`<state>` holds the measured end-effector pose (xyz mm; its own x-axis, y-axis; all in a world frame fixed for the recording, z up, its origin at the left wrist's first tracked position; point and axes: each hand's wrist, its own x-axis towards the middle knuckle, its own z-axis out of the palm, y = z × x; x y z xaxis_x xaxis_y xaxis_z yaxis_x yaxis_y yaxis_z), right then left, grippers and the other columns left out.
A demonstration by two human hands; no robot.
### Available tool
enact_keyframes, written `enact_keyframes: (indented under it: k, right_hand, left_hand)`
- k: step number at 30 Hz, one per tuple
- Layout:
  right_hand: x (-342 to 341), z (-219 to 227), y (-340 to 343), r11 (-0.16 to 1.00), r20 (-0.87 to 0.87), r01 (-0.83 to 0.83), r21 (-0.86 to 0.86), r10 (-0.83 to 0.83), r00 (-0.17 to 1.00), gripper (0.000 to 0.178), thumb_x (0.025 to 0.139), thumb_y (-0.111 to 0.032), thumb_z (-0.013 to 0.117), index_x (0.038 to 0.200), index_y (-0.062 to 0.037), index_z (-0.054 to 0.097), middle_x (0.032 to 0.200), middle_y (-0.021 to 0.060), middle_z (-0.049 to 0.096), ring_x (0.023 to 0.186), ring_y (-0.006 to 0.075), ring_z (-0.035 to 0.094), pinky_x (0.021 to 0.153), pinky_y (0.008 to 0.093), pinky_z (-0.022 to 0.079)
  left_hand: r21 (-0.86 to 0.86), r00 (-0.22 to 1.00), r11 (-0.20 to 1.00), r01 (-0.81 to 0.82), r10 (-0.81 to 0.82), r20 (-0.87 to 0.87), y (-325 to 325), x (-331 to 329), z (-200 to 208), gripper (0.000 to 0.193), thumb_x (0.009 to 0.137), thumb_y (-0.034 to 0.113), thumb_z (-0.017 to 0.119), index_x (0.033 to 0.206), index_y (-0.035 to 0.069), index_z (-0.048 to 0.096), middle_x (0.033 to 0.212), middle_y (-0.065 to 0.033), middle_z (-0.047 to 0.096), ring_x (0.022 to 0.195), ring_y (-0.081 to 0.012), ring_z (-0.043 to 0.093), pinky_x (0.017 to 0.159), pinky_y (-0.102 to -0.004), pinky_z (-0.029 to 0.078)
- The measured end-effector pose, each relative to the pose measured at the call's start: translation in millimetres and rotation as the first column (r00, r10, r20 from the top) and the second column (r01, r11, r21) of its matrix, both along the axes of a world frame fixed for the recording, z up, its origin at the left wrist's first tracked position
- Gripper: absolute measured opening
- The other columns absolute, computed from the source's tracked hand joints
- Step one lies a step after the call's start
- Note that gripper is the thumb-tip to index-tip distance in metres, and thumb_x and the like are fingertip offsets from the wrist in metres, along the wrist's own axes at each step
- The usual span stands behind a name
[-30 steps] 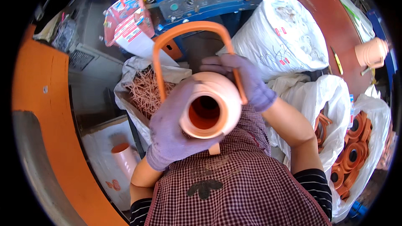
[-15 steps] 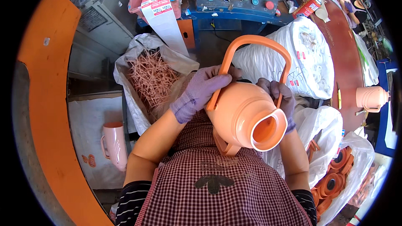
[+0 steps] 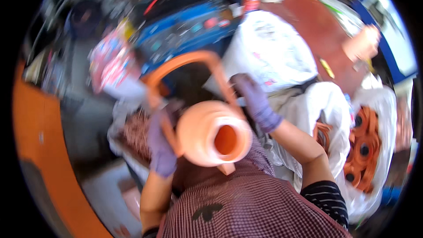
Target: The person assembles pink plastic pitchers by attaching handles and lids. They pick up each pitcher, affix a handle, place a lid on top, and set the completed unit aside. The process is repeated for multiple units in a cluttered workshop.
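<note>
1. The peach jug (image 3: 197,130) is tilting at mid-frame.
2. The left hand (image 3: 162,145) is holding the left side of the handle (image 3: 189,57); the right hand (image 3: 255,101) is lying beside its right side, grip blurring beyond telling.
3. The jug's smooth, hollow shell is probably feeling light, stiff, slippery; the handle is offering the surest hold.

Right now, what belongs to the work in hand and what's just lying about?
Work in hand:
jug
handle
left hand, at the handle's left end
right hand, by its right side

Probably just lying about:
yellow tool
red can
white sack
</note>
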<state>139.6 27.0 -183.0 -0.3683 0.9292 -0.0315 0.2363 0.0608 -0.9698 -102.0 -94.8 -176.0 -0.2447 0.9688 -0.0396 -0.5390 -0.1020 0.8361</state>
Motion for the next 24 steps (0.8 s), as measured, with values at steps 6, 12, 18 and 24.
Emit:
enact_keyframes:
  k: [6, 12, 18, 24]
  right_hand:
    - [39, 50, -63, 0.793, 0.032, -0.595, 0.131, 0.596, 0.802, 0.052, 0.081, -0.033, 0.075, 0.116, 0.0009, 0.058, 0.106, 0.0151, 0.064, 0.095, 0.0277, 0.064, 0.083, 0.0355, 0.052]
    - [74, 41, -55, 0.846, 0.011, -0.03, 0.532, 0.029, 1.0, 0.035, 0.082, -0.022, 0.071, 0.106, -0.0014, 0.059, 0.097, 0.0162, 0.062, 0.088, 0.0319, 0.064, 0.077, 0.0372, 0.051]
    - [165, 79, 16, 0.477, -0.133, 0.427, 0.768, -0.534, 0.835, 0.034, 0.083, -0.017, 0.071, 0.11, -0.0007, 0.059, 0.097, 0.0178, 0.065, 0.088, 0.0296, 0.066, 0.078, 0.0363, 0.051]
    - [243, 110, 151, 0.346, -0.028, 0.503, 0.792, -0.803, 0.596, 0.043, 0.086, -0.037, 0.064, 0.091, 0.0057, 0.059, 0.081, 0.0233, 0.062, 0.076, 0.0383, 0.063, 0.07, 0.0439, 0.049]
  left_hand:
    - [0.187, 0.996, 0.979, -0.078, 0.083, -0.016, 0, -26, 54, 0.054, 0.104, 0.044, 0.029, 0.131, -0.001, 0.043, 0.116, -0.0194, 0.059, 0.106, -0.0253, 0.059, 0.094, -0.0397, 0.048]
    - [0.38, 0.99, 0.918, 0.11, -0.134, 0.036, 64, 45, 104, 0.048, 0.103, 0.035, 0.037, 0.131, -0.001, 0.051, 0.123, -0.0166, 0.059, 0.114, -0.0263, 0.057, 0.099, -0.0396, 0.045]
    - [0.193, 0.664, 0.978, -0.079, 0.196, -0.721, 115, 27, 34, 0.033, 0.091, 0.012, 0.056, 0.121, 0.001, 0.061, 0.12, -0.0093, 0.062, 0.111, -0.0194, 0.058, 0.094, -0.0318, 0.046]
    - [-0.375, 0.789, 0.921, 0.103, -0.305, -0.534, 51, 48, -41, 0.031, 0.091, 0.021, 0.061, 0.114, 0.0, 0.065, 0.113, -0.0079, 0.065, 0.103, -0.0166, 0.059, 0.091, -0.029, 0.046]
